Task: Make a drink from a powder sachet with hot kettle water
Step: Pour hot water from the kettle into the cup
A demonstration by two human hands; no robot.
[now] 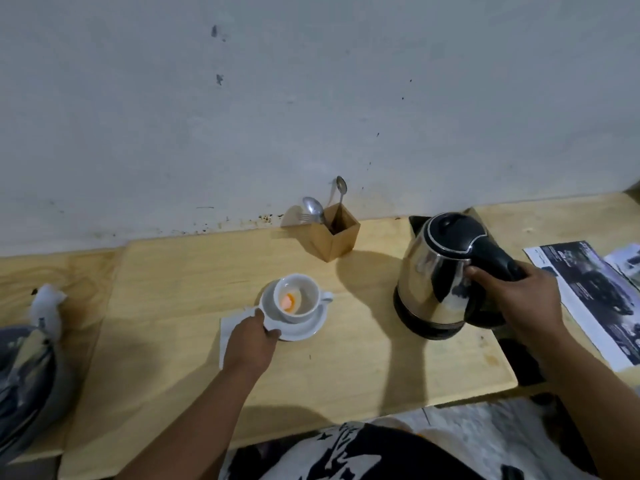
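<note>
A white cup (298, 299) stands on a white saucer (304, 328) in the middle of the wooden table (346, 358). Orange powder (288, 300) lies in the bottom of the cup. My left hand (251, 341) grips the saucer's near left rim, over a white napkin (227, 332). To the right sits a steel kettle (438, 271) with a black lid and black handle on its black base. My right hand (519, 299) is closed around the kettle handle. No sachet shows.
A wooden holder (334, 233) with spoons and a fork stands against the grey wall behind the cup. Printed papers (595, 299) lie at the right edge. A grey bag with white tissue (31, 358) rests at the far left.
</note>
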